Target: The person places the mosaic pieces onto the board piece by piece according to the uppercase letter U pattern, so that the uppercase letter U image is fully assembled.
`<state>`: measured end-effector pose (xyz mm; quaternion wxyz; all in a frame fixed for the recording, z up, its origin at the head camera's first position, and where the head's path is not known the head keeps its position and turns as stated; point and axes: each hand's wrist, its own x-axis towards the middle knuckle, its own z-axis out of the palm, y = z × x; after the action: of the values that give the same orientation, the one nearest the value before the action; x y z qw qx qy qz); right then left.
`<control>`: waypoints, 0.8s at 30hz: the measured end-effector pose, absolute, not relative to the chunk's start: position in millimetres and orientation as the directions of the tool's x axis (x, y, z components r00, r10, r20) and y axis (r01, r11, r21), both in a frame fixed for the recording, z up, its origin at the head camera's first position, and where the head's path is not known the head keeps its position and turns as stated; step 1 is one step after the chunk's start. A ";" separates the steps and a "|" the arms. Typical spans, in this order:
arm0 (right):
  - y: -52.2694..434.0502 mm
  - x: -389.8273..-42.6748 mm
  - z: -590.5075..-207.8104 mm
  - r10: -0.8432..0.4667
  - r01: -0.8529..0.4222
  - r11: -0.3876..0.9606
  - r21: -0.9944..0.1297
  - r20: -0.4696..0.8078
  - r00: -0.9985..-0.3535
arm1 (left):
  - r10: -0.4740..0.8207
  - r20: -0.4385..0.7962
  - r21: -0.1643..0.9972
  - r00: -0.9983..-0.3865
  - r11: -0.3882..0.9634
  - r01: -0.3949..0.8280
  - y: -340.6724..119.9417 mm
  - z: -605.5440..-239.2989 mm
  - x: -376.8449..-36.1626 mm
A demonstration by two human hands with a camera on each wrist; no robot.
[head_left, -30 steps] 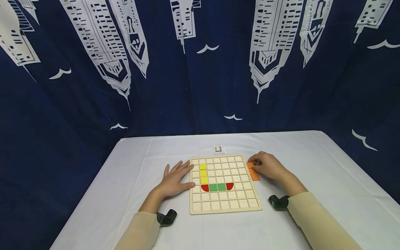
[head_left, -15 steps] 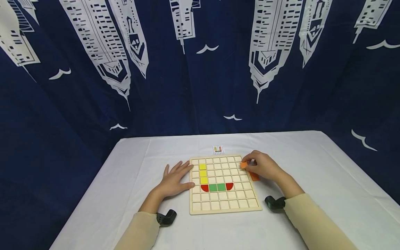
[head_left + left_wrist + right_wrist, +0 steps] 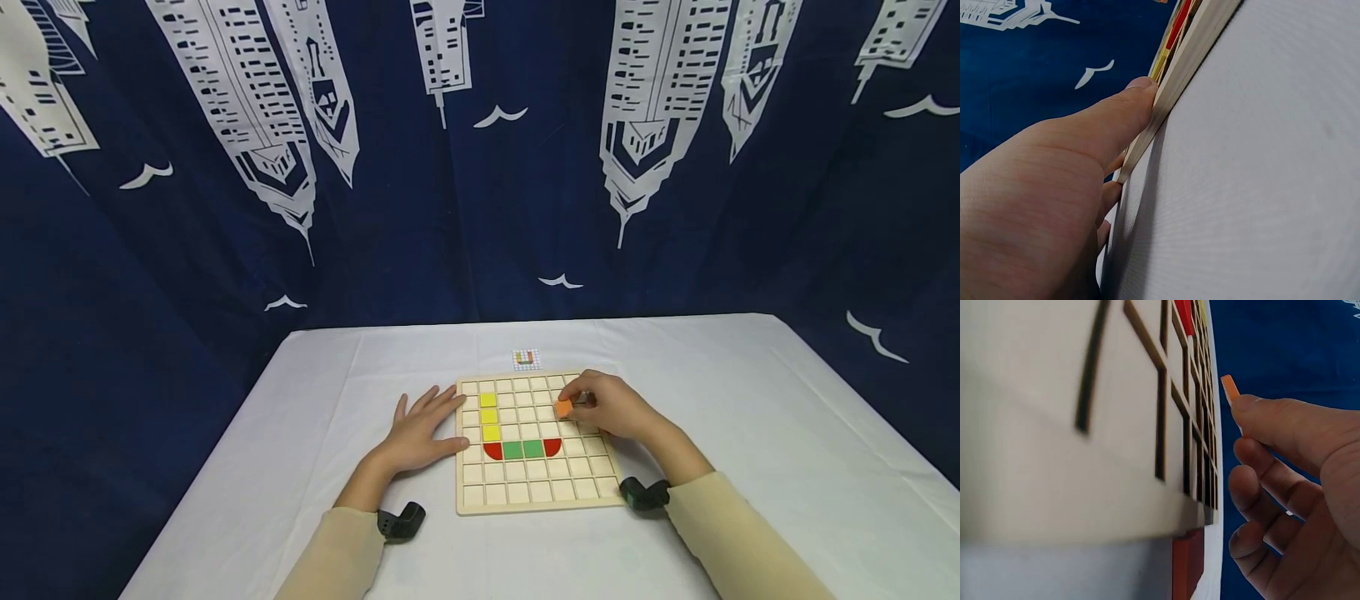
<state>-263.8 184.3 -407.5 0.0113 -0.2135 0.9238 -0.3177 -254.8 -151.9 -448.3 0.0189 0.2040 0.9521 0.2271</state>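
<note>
A wooden grid board [image 3: 517,496] lies on the white table. On it, yellow square tiles [image 3: 489,416] form a column, and below them runs a row of green squares [image 3: 522,450] between a left red rounded piece [image 3: 492,452] and a right red rounded piece [image 3: 552,447]. My left hand [image 3: 416,437] rests with spread fingers at the board's left edge, its thumb [image 3: 1129,106] on the rim. Between thumb and fingertips, my right hand [image 3: 622,410] pinches an orange square tile [image 3: 1229,386] above the board's right-hand columns.
A small pattern card [image 3: 526,359] lies beyond the board's far edge. Against the right side of the board, another orange piece [image 3: 1188,565] shows in the right wrist view, hidden by the hand in the head view. A dark blue printed curtain [image 3: 465,208] hangs behind the table.
My right hand has picked up an orange tile from beside the board's right edge and carried it left over the grid. My left hand has stayed in place.
</note>
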 end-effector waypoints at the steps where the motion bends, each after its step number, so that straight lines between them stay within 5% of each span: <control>1: 183.5 -263.1 -408.2 -0.408 -0.391 0.700 -0.598 0.114 -0.906 | 0.398 0.059 0.442 -0.915 0.812 0.382 -151.9 -448.2 -254.8; 24: 166.1 -256.2 -413.5 -0.509 -0.430 0.647 -0.629 0.063 -0.859 | 0.395 0.056 0.444 -0.917 0.813 0.377 -151.7 -447.9 -254.5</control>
<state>-256.2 166.1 -413.5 0.0597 -0.2592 0.9056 -0.3303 -254.5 -151.7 -447.9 0.0196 0.2029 0.9518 0.2291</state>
